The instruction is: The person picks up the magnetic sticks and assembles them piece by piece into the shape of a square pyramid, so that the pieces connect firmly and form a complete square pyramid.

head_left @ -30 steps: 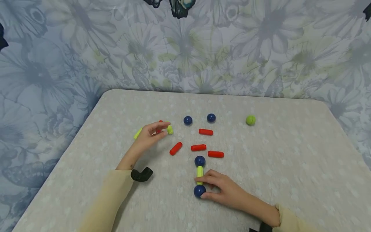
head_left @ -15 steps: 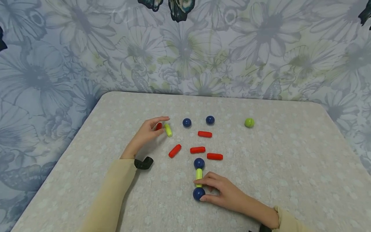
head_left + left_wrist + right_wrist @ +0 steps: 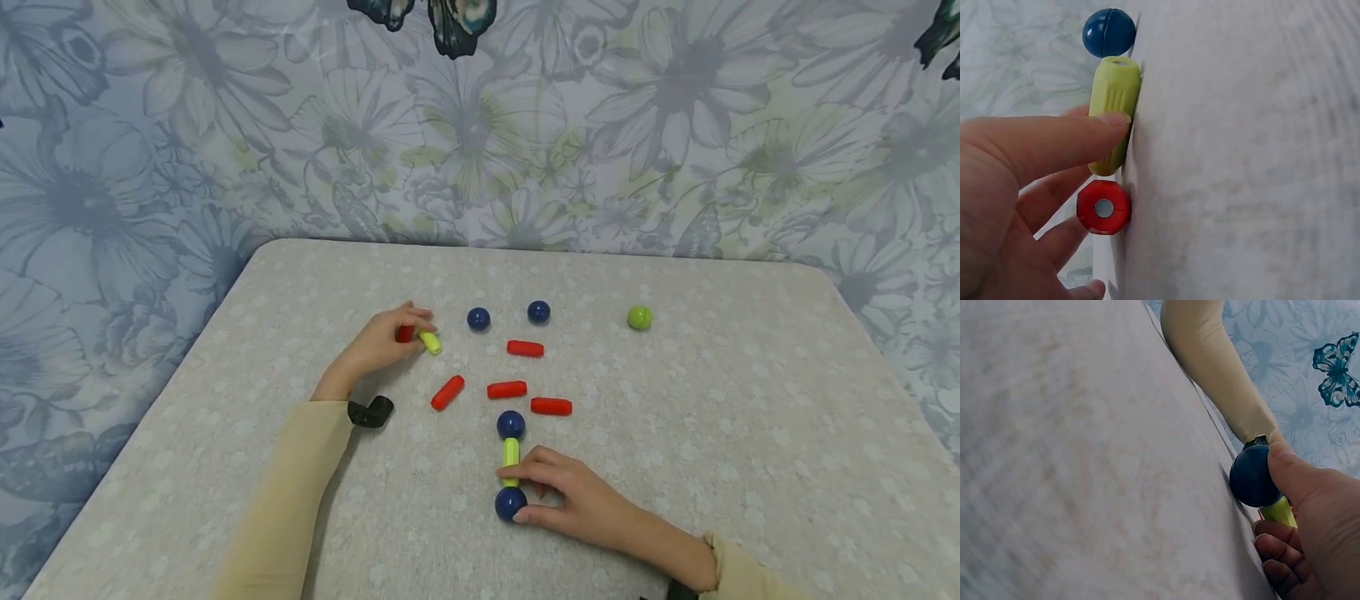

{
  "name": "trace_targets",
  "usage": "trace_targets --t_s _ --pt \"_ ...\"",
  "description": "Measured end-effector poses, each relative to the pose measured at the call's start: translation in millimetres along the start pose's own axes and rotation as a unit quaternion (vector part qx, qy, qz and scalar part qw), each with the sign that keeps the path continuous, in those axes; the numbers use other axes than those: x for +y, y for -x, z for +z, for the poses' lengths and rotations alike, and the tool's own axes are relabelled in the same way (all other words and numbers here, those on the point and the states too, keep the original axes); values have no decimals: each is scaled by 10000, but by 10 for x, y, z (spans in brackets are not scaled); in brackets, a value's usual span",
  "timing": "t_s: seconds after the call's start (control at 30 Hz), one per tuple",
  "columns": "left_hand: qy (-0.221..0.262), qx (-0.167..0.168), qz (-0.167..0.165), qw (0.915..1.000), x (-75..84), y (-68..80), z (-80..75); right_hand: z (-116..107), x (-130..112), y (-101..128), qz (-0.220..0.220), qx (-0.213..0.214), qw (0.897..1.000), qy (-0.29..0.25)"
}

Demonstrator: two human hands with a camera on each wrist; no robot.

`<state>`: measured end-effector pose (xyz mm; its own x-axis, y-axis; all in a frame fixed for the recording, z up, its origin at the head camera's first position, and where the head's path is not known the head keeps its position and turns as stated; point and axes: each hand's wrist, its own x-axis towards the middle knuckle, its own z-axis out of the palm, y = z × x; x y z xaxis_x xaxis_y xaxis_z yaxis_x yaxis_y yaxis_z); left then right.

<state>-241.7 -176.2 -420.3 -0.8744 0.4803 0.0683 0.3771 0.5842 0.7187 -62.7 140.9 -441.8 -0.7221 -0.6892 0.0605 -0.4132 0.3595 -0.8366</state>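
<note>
My left hand pinches a yellow-green magnetic building stick lying on the table; the thumb lies across its side in the left wrist view. Just beside it lies a red stick with a round metal disc in its end, partly behind the hand in the head view. My right hand holds a joined piece near the front: a blue ball, a yellow-green stick and another blue ball in a line. Its thumb is on the near ball and its fingers reach across the stick.
Several red sticks lie loose between the hands and the far balls. Two blue balls and a green ball sit farther back on the pale patterned tabletop. A flowered wall stands behind the table.
My left hand has come down from beside the yellow-green stick and closed its thumb and fingers on it, tilting it slightly. The right hand keeps its hold on the joined piece.
</note>
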Motion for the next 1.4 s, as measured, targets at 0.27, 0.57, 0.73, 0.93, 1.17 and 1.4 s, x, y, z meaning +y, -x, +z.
trace_targets --t_s 0.27,0.57,0.73,0.93,1.17,1.4 --pt "-243 208 3 9995 -10 -36 50 1 -9 18 82 -41 9999 -44" --pt "-623 243 429 9968 96 10 15 -44 -31 -30 143 -79 9998 81" --pt "-1065 273 490 9927 136 -13 18 -53 -21 -27 -73 18 9999 103" --pt "-1380 252 234 9898 147 -58 50 -23 -17 -1 -330 68 9994 -6" --pt "-1101 551 287 9920 200 -23 69 -11 -16 10 -303 76 9995 38" --pt "-355 696 644 9949 406 92 98 -20 2 -1 -280 82 9996 41"
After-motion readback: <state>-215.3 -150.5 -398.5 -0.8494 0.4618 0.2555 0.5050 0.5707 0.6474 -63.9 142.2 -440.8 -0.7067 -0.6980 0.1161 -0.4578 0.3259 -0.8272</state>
